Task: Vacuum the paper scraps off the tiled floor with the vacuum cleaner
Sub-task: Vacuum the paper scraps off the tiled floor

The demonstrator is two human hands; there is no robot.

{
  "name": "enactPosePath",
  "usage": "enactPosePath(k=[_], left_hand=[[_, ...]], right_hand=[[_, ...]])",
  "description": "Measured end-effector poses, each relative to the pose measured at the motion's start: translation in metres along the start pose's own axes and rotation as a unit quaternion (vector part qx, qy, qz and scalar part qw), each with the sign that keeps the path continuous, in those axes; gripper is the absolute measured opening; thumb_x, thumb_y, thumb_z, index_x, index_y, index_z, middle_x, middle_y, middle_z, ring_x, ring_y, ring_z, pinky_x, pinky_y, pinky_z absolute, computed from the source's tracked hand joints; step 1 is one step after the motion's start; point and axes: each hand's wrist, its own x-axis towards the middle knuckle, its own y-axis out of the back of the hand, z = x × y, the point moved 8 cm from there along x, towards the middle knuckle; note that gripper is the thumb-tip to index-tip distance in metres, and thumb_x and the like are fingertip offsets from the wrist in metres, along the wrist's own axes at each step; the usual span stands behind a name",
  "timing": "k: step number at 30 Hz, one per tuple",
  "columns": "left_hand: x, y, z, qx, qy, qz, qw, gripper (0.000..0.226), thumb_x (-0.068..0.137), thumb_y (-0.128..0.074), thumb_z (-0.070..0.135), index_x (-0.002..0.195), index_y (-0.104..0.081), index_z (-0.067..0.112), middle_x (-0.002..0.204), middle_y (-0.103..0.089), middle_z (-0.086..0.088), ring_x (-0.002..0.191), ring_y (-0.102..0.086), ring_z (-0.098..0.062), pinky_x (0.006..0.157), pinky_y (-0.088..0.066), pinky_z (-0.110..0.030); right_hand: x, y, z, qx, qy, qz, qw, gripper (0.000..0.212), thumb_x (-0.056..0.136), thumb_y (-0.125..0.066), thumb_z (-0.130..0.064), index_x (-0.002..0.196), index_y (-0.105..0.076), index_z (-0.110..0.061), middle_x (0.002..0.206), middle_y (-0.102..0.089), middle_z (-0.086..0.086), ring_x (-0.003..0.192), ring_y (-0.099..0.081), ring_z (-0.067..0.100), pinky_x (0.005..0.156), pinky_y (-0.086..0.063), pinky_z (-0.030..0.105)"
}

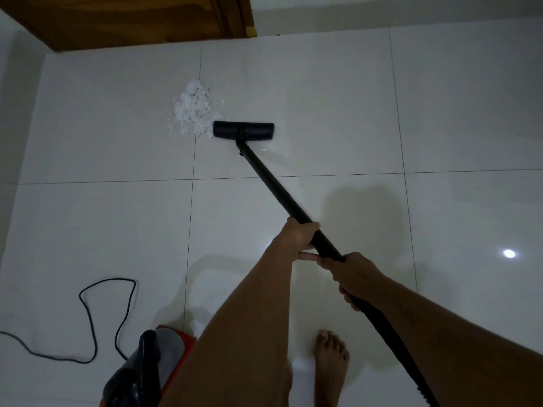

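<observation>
the red vacuum cleaner body (164, 356) sits bottom left. left hand (299, 236) and right hand (352, 274) both wrap tight round the black wand (273, 186). its floor head (243, 130) touches the paper scraps (192, 110), upper left of centre; i'd slide it leftward slowly, flat on the tiles (323, 98).

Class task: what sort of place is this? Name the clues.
Probably a room in a home: glossy white floor tiles, a wooden door at the wall, and a bare foot near a canister vacuum cleaner.
</observation>
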Motion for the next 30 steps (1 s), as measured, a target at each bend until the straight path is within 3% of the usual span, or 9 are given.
enactPosePath(k=[4,15,23,27,30], left_hand=[[-0.007,0.001,-0.002,0.0,0.001,0.001,1.0,0.048,0.096,-0.064,0.022,0.138,-0.042,0.014,0.107,-0.062,-0.008,0.094,-0.066,-0.021,0.077,-0.062,-0.05],[-0.059,0.013,-0.059,-0.047,0.025,0.0,0.999,0.049,0.096,-0.063,0.023,0.139,-0.041,0.014,0.119,-0.061,-0.01,0.101,-0.066,-0.023,0.078,-0.062,-0.049],[-0.067,0.071,-0.048,-0.081,0.002,0.023,0.996,0.038,0.097,-0.061,0.02,0.132,-0.047,0.011,0.103,-0.061,-0.006,0.096,-0.065,-0.022,0.082,-0.06,-0.051],[-0.06,0.094,-0.035,-0.083,0.002,0.021,0.996,0.038,0.097,-0.062,0.02,0.132,-0.048,0.011,0.107,-0.06,-0.007,0.106,-0.064,-0.026,0.08,-0.061,-0.05],[-0.051,0.11,-0.021,-0.079,-0.003,0.018,0.997,0.04,0.097,-0.062,0.02,0.133,-0.048,0.011,0.107,-0.061,-0.007,0.1,-0.065,-0.024,0.08,-0.061,-0.049]], right_hand=[[-0.009,-0.001,-0.001,0.0,0.005,0.002,1.0,0.045,0.091,-0.066,-0.049,0.082,-0.057,-0.006,0.056,-0.055,0.007,0.037,-0.049,0.019,0.042,-0.045,0.024],[-0.055,-0.029,0.029,-0.085,0.021,-0.018,0.996,0.04,0.093,-0.064,-0.051,0.075,-0.051,-0.017,0.058,-0.056,0.0,0.038,-0.05,0.01,0.047,-0.044,0.025],[-0.061,-0.062,-0.019,-0.086,0.043,-0.038,0.995,0.042,0.093,-0.065,-0.049,0.076,-0.055,-0.012,0.052,-0.055,0.001,0.036,-0.05,0.014,0.046,-0.046,0.025],[-0.055,-0.073,-0.042,-0.085,0.035,-0.032,0.995,0.045,0.092,-0.065,-0.052,0.078,-0.055,-0.01,0.056,-0.056,0.005,0.038,-0.05,0.017,0.046,-0.047,0.026],[-0.048,-0.082,-0.059,-0.082,0.022,-0.024,0.996,0.047,0.09,-0.065,-0.054,0.079,-0.055,-0.009,0.055,-0.056,0.005,0.039,-0.049,0.019,0.047,-0.046,0.026]])
